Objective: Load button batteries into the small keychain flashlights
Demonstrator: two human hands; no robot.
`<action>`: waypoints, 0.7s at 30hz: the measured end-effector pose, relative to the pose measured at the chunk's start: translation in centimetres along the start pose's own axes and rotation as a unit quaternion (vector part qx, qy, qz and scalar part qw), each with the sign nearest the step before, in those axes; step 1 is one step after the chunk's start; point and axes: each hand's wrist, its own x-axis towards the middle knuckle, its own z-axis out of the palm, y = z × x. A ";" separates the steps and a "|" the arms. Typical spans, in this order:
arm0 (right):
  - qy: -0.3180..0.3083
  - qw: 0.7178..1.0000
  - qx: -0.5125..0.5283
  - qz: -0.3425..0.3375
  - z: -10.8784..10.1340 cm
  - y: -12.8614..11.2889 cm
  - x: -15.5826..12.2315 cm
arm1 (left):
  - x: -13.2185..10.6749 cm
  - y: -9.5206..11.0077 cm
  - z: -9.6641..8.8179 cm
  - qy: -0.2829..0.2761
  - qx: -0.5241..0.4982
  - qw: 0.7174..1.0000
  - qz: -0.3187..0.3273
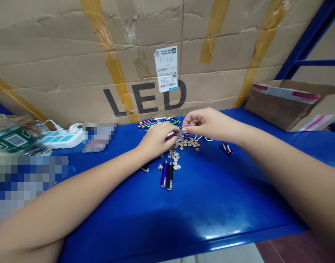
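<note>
Fingertips of left hand (156,140) and right hand (204,124) pinched on small part (181,130), too hidden to identify, button cells (187,143) beneath

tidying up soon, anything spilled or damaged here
Small round button cells lie loose in a scattered heap on the blue shelf below the left hand and right hand. The carton behind is creased.

On the blue shelf (211,197), the left hand (156,140) and right hand (204,122) pinch a small silvery part (181,130) above a pile of metal discs (185,143). 2 small tubes (164,174), 1 purple and 1 black, lie side by side just nearer.
</note>
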 end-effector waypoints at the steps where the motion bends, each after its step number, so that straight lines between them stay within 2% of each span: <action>1: -0.001 1.000 0.001 0.001 0.0 0.0 0.0 | 0.0 0.0 0.0 0.001 0.000 1.000 0.000; 6: 0.014 1.000 -0.001 -0.009 -0.5 -0.1 -0.3 | -0.1 -0.1 0.0 0.002 -0.002 1.000 -0.002; 11: -0.075 0.994 -0.058 -0.055 -1.4 -0.4 -1.0 | -0.1 0.0 -0.1 -0.009 0.003 1.000 -0.013; 13: -0.084 0.989 -0.095 -0.074 -1.4 -0.6 -1.1 | -0.1 0.0 -0.2 -0.011 0.004 1.000 -0.013; 18: -0.054 0.983 -0.146 -0.095 -1.2 -1.1 -1.1 | 0.0 0.0 -0.2 0.003 -0.014 1.000 -0.021; 21: -0.017 0.985 -0.157 -0.072 -1.7 -1.1 -1.2 | 0.1 0.3 -0.2 0.009 -0.056 0.996 -0.068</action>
